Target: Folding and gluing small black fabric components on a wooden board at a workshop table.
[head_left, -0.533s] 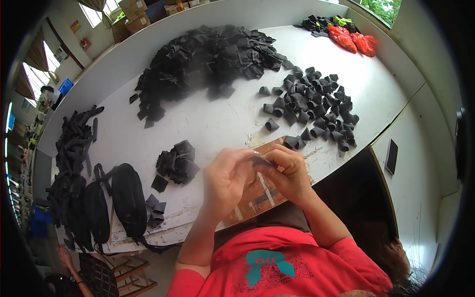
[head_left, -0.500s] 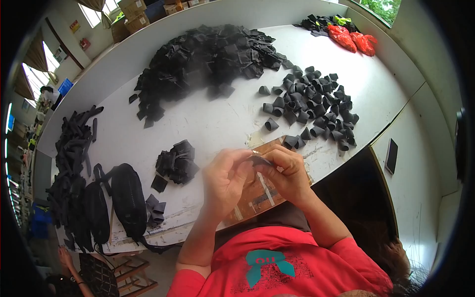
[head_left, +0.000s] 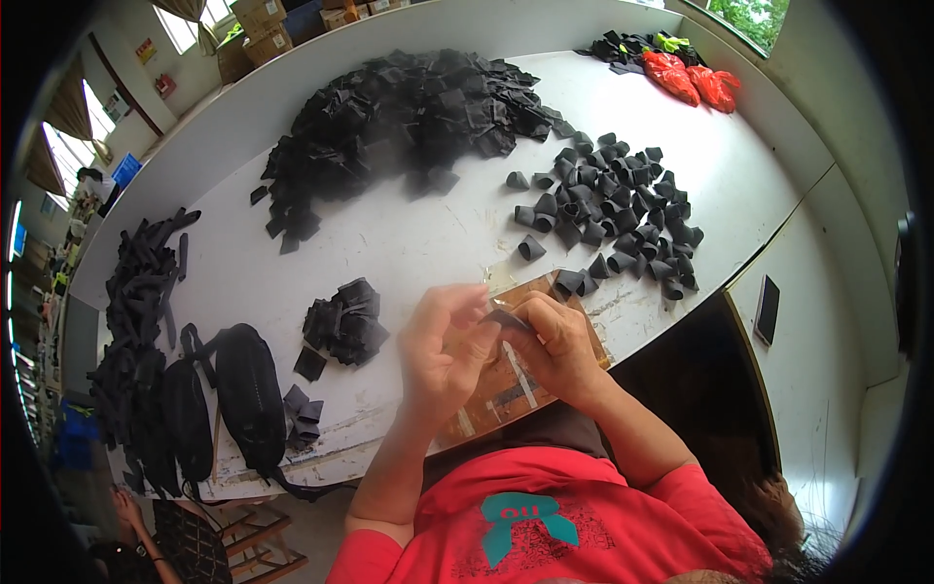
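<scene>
Over a wooden board at the table's near edge, my right hand pinches a small dark grey fabric piece between thumb and fingers. The piece looks curved, and much of it is hidden by the fingers. My left hand is close beside it, its fingers blurred and apart from the thumb. The left thumb tip is at the fabric's edge; whether it touches cannot be made out. Right of the board's far end lie several curled dark fabric loops. Left of my hands is a small stack of flat black pieces.
A large heap of black fabric squares covers the table's far middle. Black strips and black pouches lie at the left. Red plastic bags sit far right. A phone rests on the right-hand surface.
My left fingers have opened and lifted off the fabric piece, which they were pinching together with the right hand. My right hand keeps its grip in nearly the same place.
</scene>
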`<state>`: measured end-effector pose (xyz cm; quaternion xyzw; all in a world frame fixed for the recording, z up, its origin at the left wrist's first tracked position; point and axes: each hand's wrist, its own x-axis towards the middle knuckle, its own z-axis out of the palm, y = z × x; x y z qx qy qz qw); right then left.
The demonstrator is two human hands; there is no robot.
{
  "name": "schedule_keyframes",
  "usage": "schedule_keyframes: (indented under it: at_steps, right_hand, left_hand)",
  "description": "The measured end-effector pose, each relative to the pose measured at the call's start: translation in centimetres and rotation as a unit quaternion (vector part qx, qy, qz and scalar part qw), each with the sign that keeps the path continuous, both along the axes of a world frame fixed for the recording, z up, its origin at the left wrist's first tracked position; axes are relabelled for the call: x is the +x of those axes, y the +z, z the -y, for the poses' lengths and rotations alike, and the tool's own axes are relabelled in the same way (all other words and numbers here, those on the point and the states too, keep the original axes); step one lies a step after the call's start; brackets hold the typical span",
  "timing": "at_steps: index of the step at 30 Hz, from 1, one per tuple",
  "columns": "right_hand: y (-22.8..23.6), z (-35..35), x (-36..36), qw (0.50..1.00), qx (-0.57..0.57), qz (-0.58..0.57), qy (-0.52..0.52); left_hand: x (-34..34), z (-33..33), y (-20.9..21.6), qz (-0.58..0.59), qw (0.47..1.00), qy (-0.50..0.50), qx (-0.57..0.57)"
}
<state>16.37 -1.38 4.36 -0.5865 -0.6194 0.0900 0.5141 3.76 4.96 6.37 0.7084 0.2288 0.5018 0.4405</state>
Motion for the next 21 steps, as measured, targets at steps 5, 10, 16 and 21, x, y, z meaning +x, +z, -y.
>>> schedule_keyframes:
  at_steps: [5,10,16,21]
  right_hand:
    - [2.1,0.5,-0.2,0.999,-0.023,-0.018,0.027]
    - [2.7,0.7,-0.2,0.999,-0.028,-0.035,0.026]
    - [1.6,0.3,-0.2,1.0,0.013,-0.009,-0.002]
    - [1.2,0.2,-0.2,0.999,0.032,-0.011,-0.013]
  left_hand:
    - [-0.3,-0.3,0.4,0.01,0.996,-0.085,-0.021]
    - [-0.5,-0.2,-0.5,0.166,0.967,-0.088,-0.17]
    - [-1.2,0.0,-1.8,0.219,0.931,-0.103,-0.275]
    - [-1.0,0.7,-1.2,0.189,0.93,-0.059,-0.311]
